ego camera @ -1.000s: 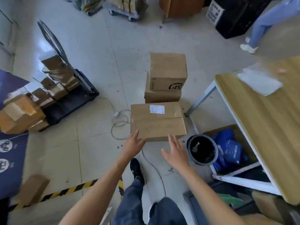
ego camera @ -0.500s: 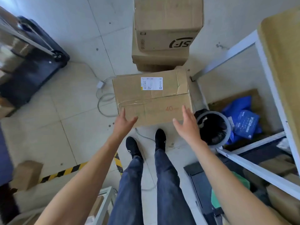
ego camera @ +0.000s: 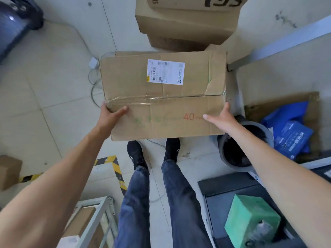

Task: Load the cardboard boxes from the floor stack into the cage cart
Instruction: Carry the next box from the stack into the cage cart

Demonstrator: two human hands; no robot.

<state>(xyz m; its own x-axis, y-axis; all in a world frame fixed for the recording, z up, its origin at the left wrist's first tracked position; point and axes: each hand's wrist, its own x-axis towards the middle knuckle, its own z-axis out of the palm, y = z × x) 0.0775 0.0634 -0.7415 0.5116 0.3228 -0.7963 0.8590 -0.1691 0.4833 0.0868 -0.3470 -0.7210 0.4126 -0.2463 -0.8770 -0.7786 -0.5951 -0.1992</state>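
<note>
- Head view: since half a second ago the camera has come lower and closer, and both hands, which were hovering short of the box, have reached its two near corners.
- The cardboard box with the white shipping label and a red "40" printed on the near flap lies on the floor, just in front of the person's black shoes.
- The left hand is set at the near left corner: the thumb lies on top and the fingers go around the side, out of sight. It touches the box, but I cannot tell if the grip is already closed firmly.
- The right hand is at the near right corner, with the palm against the edge and the fingers spread wide and flat; it does not clasp yet.
- Farther away stand two stacked boxes, the upper one with black letters; they are the rest of the floor stack.
- A dark round bin stands just beside the right forearm, and a grey metal frame shows at the near left; if it belongs to the cage cart, I cannot tell.
- The step in hand, as I judge it, is taking hold of the nearest box. The next move probably calls for fingers under both sides, a level lift because one top flap is crumpled, and a turn toward the cart.
</note>
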